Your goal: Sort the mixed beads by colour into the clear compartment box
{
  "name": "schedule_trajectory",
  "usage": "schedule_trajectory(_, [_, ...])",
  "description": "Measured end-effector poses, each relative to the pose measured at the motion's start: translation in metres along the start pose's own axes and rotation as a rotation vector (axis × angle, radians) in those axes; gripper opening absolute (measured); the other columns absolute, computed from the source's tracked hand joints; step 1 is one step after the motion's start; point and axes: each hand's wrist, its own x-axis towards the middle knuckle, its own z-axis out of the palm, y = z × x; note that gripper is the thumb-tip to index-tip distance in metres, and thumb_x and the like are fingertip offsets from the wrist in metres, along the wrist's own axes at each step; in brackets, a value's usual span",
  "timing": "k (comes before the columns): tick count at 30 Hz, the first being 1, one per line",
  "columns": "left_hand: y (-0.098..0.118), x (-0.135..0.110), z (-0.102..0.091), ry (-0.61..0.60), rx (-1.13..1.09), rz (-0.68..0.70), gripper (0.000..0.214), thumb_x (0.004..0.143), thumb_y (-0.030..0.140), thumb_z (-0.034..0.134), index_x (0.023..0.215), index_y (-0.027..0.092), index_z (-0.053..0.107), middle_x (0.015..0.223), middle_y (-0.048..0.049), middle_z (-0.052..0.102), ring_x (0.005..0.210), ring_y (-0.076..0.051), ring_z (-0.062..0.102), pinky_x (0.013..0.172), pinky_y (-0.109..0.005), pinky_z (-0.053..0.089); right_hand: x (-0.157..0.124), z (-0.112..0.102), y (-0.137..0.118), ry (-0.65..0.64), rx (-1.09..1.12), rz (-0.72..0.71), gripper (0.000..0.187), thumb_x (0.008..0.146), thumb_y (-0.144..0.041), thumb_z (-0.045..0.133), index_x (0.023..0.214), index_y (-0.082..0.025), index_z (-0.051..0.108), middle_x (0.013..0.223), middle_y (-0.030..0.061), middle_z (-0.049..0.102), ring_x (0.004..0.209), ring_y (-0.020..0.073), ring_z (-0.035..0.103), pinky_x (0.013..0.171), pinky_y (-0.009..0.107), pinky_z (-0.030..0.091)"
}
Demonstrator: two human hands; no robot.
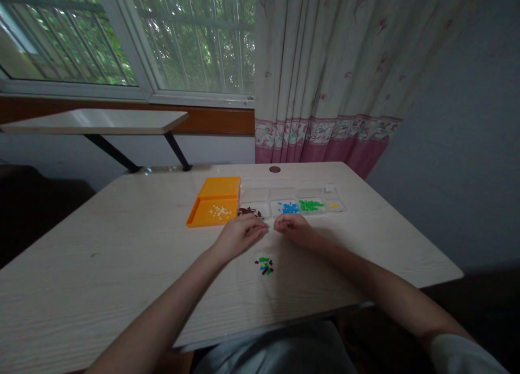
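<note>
My left hand [242, 234] is closed, its thumb and fingers pinched together just in front of the dark brown pieces [246, 212]. Facing it across a small gap, my right hand [296, 229] has its fingers curled in. Whatever is in either hand is too small or hidden to make out. Behind them lies a clear compartment tray [283, 192] with brown, blue pieces [288, 208], green pieces [310, 206] and a few yellow pieces [334, 206]. An orange box [220, 186] holds white pieces [220, 212]. Nearer me, a small mixed pile [265, 266] of green, brown and blue pieces rests on the table.
The pale wooden table [134, 255] spreads around both arms. A raised shelf [97, 121] on black brackets stands at the back left. Behind the table are a window [195, 38], a curtain [320, 65] and a round dark cable hole [275, 169].
</note>
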Motion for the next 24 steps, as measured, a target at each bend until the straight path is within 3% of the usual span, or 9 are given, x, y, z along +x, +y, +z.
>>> schedule_trajectory(12, [0.009,-0.002,0.007,0.034,-0.059,0.107,0.014,0.082,0.024,0.052,0.084,0.017,0.064,0.071,-0.0018,0.058,0.062,-0.009,0.052,0.057,-0.019,0.039,-0.001,0.006,0.006,-0.031,0.022,-0.030,0.020,0.076,-0.032,0.055,0.070,-0.016,0.063,0.058,-0.0015,0.054,0.052,0.0085,0.045,0.049,0.018,0.035])
schedule_trajectory(17, [0.011,-0.001,0.001,0.022,-0.034,0.122,0.015,0.083,0.023,0.050,0.085,0.016,0.063,0.072,-0.0033,0.059,0.066,-0.011,0.054,0.060,-0.020,0.041,-0.003,0.005,0.003,-0.004,-0.043,-0.078,0.021,0.080,-0.032,0.051,0.074,-0.015,0.063,0.061,-0.0006,0.057,0.056,0.0092,0.048,0.053,0.019,0.037])
schedule_trajectory(20, [0.008,0.000,-0.009,0.106,0.007,0.078,0.015,0.082,0.023,0.051,0.083,0.015,0.063,0.075,-0.0049,0.060,0.068,-0.012,0.054,0.061,-0.021,0.042,-0.007,0.002,-0.003,-0.043,-0.171,-0.125,0.021,0.082,-0.030,0.049,0.080,-0.015,0.064,0.061,-0.0009,0.057,0.055,0.0087,0.048,0.054,0.019,0.037])
schedule_trajectory(24, [0.004,0.001,-0.023,0.297,0.047,0.032,0.013,0.081,0.023,0.053,0.082,0.014,0.063,0.075,-0.0052,0.062,0.068,-0.012,0.055,0.060,-0.021,0.042,-0.014,-0.001,-0.015,-0.219,-0.372,-0.192,0.019,0.083,-0.027,0.051,0.091,-0.017,0.066,0.070,0.0010,0.061,0.059,0.0093,0.051,0.059,0.019,0.039])
